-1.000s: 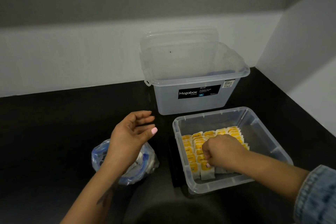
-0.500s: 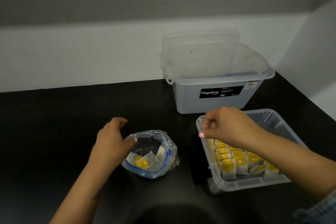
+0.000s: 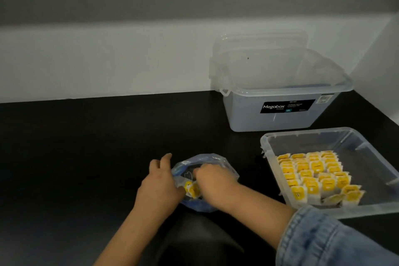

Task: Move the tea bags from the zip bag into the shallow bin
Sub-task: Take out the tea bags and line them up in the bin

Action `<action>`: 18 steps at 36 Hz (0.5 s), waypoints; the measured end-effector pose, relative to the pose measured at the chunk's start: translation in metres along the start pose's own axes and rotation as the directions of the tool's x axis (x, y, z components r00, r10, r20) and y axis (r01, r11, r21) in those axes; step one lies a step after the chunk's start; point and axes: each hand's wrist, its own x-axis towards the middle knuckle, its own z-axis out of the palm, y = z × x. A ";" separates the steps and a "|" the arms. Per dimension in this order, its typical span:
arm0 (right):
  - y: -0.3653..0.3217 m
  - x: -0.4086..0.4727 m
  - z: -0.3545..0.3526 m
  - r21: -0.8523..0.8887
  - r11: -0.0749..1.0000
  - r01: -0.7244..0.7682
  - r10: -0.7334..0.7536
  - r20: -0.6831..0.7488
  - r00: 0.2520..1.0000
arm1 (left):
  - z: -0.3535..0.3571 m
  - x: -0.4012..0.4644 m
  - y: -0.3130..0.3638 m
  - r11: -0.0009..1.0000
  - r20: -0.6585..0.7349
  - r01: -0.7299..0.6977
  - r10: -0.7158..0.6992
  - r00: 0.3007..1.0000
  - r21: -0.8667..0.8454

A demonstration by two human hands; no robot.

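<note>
A few yellow-tagged tea bags (image 3: pixel 192 189) remain in the crumpled zip bag (image 3: pixel 216 163) on the black tabletop (image 3: pixel 86 157). The right hand (image 3: pixel 212 181) is plunged into its mouth; whether its fingers have closed on a bag I cannot tell. The left hand (image 3: pixel 160 185) grips the bag's near rim. A string could snag the plastic and drag the bag along. The shallow bin (image 3: pixel 302 135), rows filled at the front, sits well apart to the right with bare tabletop between; its near wall must be cleared.

Both forearms reach forward, close together. The left hand (image 3: pixel 160 181) lies knuckles-up; the right hand (image 3: pixel 212 181) curls downward beside it.
</note>
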 end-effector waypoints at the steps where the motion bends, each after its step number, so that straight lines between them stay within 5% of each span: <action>1: -0.003 0.003 -0.001 0.018 1.000 -0.012 0.011 0.028 1.000 | 0.001 -0.002 -0.001 1.000 0.003 -0.012 0.012 1.000 0.001; 4: -0.005 0.007 0.005 0.006 1.000 0.028 -0.029 0.044 0.999 | 0.002 -0.004 -0.003 0.999 0.015 -0.038 0.038 0.999 -0.006; 8: -0.003 0.014 0.015 0.014 0.994 0.104 -0.101 -0.135 0.986 | 0.004 -0.005 -0.004 0.998 0.021 -0.065 0.065 0.998 -0.001; 11: -0.006 0.018 0.014 0.032 0.998 0.061 -0.057 -0.094 0.994 | 0.005 -0.003 -0.006 0.998 0.027 -0.066 0.067 0.997 -0.004; 16: -0.003 0.026 0.033 0.101 0.989 0.112 -0.076 -0.305 0.949 | 0.004 -0.002 -0.009 0.996 0.020 -0.085 0.086 0.996 -0.029; 18: -0.004 0.022 0.027 0.156 0.985 0.072 -0.031 -0.253 0.967 | 0.004 -0.002 -0.009 0.995 0.018 -0.095 0.095 0.995 -0.033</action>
